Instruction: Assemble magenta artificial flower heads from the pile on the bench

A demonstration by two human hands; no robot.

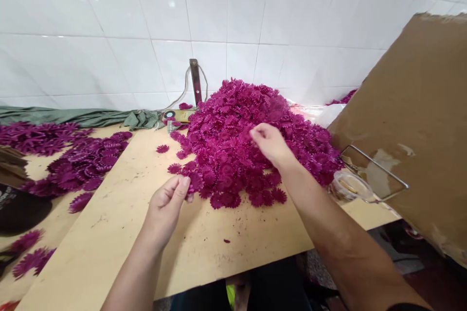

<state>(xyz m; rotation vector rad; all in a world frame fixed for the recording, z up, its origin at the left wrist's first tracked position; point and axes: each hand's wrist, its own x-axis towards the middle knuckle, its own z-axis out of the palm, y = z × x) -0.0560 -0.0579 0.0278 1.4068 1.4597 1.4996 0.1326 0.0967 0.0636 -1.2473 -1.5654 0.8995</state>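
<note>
A large heap of magenta fabric flower petals (233,126), each a round piece with a jagged rim, is piled on the wooden board (120,233). My left hand (170,201) is at the heap's front left, thumb and fingers pinched on a petal piece (196,181). Over the middle of the pile is my right hand (268,141), its fingers curled together at the petals. Whether it has a piece between the fingertips cannot be made out. A few single flower pieces (162,148) lie left of the heap.
Stacked purple flower pieces (87,163) lie farther left, near a dark object (22,209). A cardboard sheet (408,131) leans at the right, by a clear round container (352,185) and a metal wire handle (375,165). Behind stands a white tiled wall (207,9).
</note>
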